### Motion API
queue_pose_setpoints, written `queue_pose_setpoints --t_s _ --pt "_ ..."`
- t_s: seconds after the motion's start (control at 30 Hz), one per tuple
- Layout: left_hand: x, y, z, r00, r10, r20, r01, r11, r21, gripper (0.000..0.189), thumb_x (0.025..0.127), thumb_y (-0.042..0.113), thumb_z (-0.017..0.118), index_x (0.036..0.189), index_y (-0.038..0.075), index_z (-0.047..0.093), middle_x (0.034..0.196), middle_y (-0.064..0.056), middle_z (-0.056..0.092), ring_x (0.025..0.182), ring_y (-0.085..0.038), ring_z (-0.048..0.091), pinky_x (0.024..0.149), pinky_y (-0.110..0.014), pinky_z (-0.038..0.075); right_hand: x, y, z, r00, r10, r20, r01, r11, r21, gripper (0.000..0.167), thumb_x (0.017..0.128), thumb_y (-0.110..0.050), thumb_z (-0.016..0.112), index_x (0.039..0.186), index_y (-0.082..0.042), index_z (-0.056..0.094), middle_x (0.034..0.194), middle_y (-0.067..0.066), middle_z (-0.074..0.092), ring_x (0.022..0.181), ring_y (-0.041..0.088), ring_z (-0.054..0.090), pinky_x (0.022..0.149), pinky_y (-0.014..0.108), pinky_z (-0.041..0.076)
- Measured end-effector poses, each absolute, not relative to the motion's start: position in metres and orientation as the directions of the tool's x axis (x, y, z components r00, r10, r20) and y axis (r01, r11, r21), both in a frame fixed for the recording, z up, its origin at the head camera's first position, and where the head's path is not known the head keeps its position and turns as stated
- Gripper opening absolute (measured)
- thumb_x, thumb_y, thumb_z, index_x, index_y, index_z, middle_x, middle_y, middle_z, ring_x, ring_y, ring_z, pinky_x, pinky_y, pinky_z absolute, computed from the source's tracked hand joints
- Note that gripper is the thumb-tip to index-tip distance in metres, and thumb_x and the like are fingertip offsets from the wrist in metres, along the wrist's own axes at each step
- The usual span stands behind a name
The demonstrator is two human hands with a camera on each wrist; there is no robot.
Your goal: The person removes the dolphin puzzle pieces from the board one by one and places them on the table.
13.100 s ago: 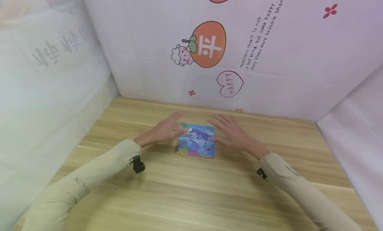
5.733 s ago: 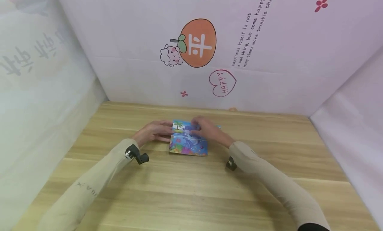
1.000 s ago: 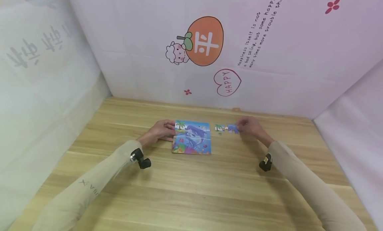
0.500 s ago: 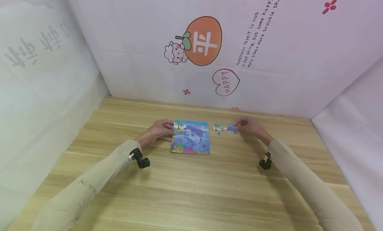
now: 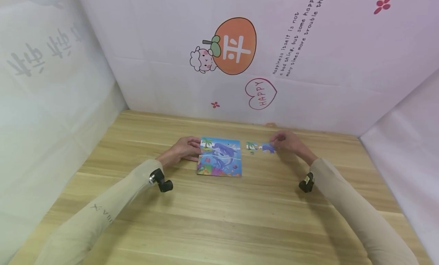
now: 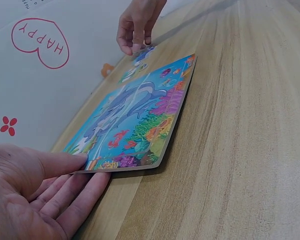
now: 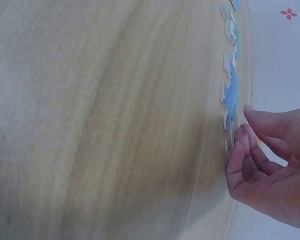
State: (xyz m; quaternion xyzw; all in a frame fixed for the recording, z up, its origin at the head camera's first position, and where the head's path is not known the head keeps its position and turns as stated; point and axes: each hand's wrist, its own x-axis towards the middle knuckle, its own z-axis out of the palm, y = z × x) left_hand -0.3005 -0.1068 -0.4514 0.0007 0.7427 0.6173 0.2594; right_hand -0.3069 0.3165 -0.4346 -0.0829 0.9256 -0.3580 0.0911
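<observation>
A square jigsaw puzzle board (image 5: 219, 157) with a printed dolphin and coral picture lies at mid-table. My left hand (image 5: 185, 149) pinches its left edge; in the left wrist view the thumb (image 6: 65, 163) presses on top and the other fingers pass beneath. To the board's right lie two loose puzzle pieces end to end: a palm-tree piece (image 5: 252, 146) and a purple-blue dolphin piece (image 5: 268, 148). My right hand (image 5: 286, 141) is at the dolphin piece's right end. Its fingers are loosely curled, with a gap between thumb and fingertips in the right wrist view (image 7: 270, 155).
The wooden table (image 5: 219, 211) extends in front of the board and to both sides. A white printed cloth wall (image 5: 164, 82) rises close behind the board and pieces. More white cloth stands at the left (image 5: 51, 116) and right (image 5: 408, 143).
Since the earlier frames the two pieces have come to lie right of the board. In the last second, my right hand has shifted slightly at the dolphin piece; my left hand keeps its hold.
</observation>
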Motion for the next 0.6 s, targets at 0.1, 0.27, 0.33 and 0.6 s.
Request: queue_pose_setpoints --t_s 0.1,0.27,0.33,0.6 --pt "-0.300 -0.107 -0.451 -0.866 0.321 -0.385 -0.317 0.243 0.917 0.062 0.097 -0.003 0.071 0.153 -0.001 0.045 0.139 -0.021 0.053 0.113 -0.032 0.068 0.085 -0.032 0.068 -0.307 0.313 -0.432 -0.970 -0.222 -0.097 -0.096 0.721 -0.687 0.024 0.101 -0.007 0.067 0.119 0.009 0.066 0.113 0.026 0.070 0.103 0.034 0.065 0.087 0.033 0.057" --pt "-0.300 -0.106 -0.448 -0.862 0.325 -0.388 -0.318 0.249 0.915 0.063 0.096 -0.004 0.071 0.153 -0.002 0.044 0.140 -0.021 0.053 0.111 -0.031 0.068 0.085 -0.032 0.068 -0.304 0.308 -0.426 -0.965 -0.246 -0.092 -0.103 0.677 -0.728 0.025 0.103 -0.007 0.064 0.121 0.010 0.065 0.118 0.029 0.067 0.102 0.037 0.066 0.085 0.036 0.062" --pt "-0.300 -0.107 -0.447 -0.861 0.324 -0.392 -0.323 0.248 0.913 0.063 0.096 -0.004 0.071 0.153 -0.002 0.044 0.140 -0.022 0.053 0.109 -0.030 0.068 0.084 -0.031 0.068 -0.304 0.306 -0.424 -0.960 -0.259 -0.104 -0.099 0.664 -0.741 0.028 0.105 -0.010 0.062 0.124 0.010 0.064 0.120 0.030 0.066 0.103 0.037 0.066 0.084 0.037 0.063" --pt "-0.303 -0.107 -0.448 -0.853 0.330 -0.403 -0.338 0.238 0.911 0.065 0.095 -0.005 0.071 0.153 -0.002 0.044 0.141 -0.022 0.053 0.104 -0.026 0.069 0.082 -0.032 0.069 -0.302 0.293 -0.413 -0.945 -0.290 -0.148 -0.062 0.607 -0.792 0.033 0.105 -0.013 0.062 0.129 0.010 0.061 0.128 0.029 0.062 0.108 0.042 0.065 0.096 0.049 0.061"
